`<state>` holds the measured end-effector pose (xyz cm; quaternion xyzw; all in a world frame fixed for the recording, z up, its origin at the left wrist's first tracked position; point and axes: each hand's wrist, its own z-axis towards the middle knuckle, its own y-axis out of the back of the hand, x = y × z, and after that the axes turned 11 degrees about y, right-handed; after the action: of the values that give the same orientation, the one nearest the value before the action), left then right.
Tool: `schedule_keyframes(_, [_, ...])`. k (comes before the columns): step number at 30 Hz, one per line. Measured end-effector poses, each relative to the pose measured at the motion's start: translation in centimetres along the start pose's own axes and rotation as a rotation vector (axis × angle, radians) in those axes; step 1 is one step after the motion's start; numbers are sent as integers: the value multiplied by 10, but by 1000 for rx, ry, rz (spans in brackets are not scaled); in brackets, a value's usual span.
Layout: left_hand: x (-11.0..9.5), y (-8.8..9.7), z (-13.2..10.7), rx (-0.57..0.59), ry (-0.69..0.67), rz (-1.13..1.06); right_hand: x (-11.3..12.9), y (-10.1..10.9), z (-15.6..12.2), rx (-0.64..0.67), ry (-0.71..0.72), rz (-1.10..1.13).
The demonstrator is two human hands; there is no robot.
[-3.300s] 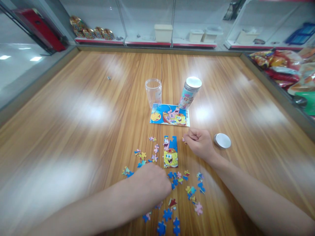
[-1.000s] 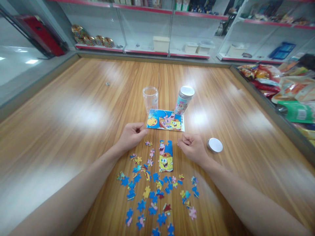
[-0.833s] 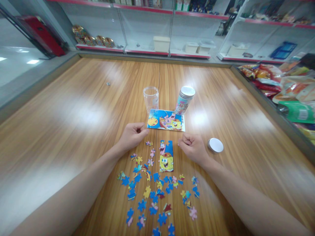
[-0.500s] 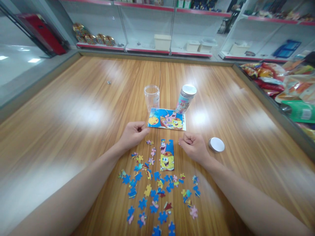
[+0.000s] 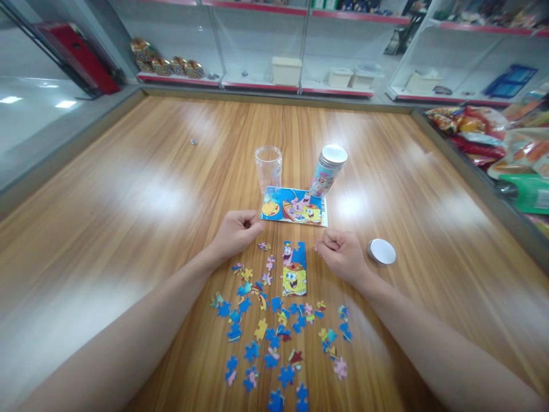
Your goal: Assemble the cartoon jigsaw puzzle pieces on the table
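Resting on the table [image 5: 128, 194], two hands, well apart, one on each side of the block [image 5: 294, 269] of joined pieces.

- Left hand [image 5: 238, 232]: curled in a loose fist, knuckles on the wood, just below the card's [image 5: 294, 206] left corner. Whether it hides anything cannot be told. A stray piece [image 5: 264, 246] lies just beside it.
- Right hand [image 5: 341, 256]: curled, fingertips pinched on a small pink piece [image 5: 318, 248], only a sliver showing, near the block's upper right edge. The lid [image 5: 381, 251] lies flat just beside this hand.
- Block: upright strip between the hands, with a notch open along its top.
- Loose pieces [image 5: 274, 337]: scattered below the block, mostly face up.
- Cup [image 5: 268, 166], clear, and tube [image 5: 327, 170], capped: standing behind the card.

Handling note, as a judgement: check the pink piece against the card first. Turn it until its print runs with the block's, then slide it in flat. The left hand would best steady the block, since the glossy wood looks slippery. A tab that resists should not be forced.
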<state>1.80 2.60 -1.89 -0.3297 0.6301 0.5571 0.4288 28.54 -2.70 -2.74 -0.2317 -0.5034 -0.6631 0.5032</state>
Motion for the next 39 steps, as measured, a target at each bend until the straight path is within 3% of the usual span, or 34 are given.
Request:
schedule_keyframes(21, [-2, -2, 2, 7, -33, 8, 2, 6, -1, 13, 83, -56])
schedule_keyframes(23, [0, -3, 3, 7, -38, 5, 10, 7, -3, 81, 205, -73])
schedule_keyframes(27, [2, -4, 3, 10, -45, 0, 37, -5, -20, 349, 578, -114])
schedule_keyframes(30, [2, -4, 3, 11, -45, 0, 60, -20, -39, 529, 737, -163])
schedule_keyframes(34, [1, -4, 3, 14, -46, 1, 78, -31, -56, 662, 774, -236])
schedule_keyframes(39, [1, -5, 3, 19, -51, -1, 82, -30, -59, 757, 733, -307])
